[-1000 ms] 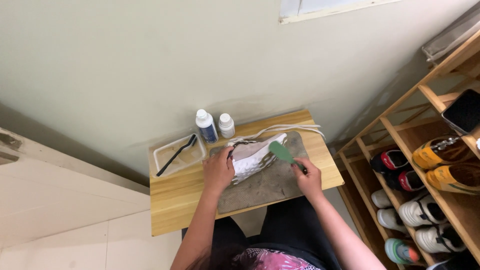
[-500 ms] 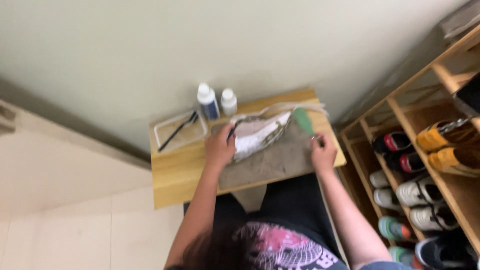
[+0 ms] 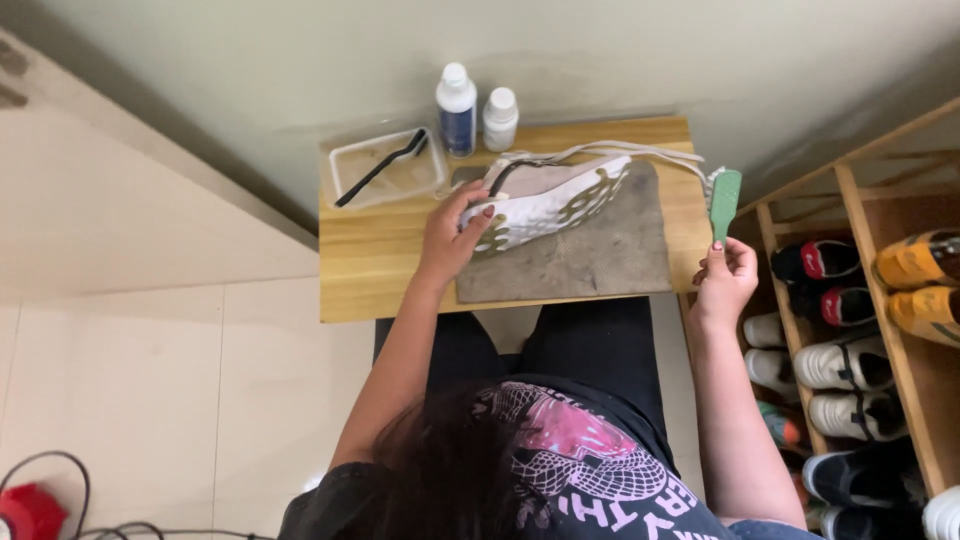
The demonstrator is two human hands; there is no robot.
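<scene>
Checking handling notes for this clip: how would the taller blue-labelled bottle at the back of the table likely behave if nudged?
The taller bottle stands upright, narrow and tall, so it would probably tip rather than slide. It sits close beside the smaller white bottle, which it might knock. Its fill level can't be seen, so weight is uncertain.

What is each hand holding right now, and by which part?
Left hand grips the white shoe at its heel end on the grey mat. Right hand holds the green brush by its handle's lower end.
</scene>
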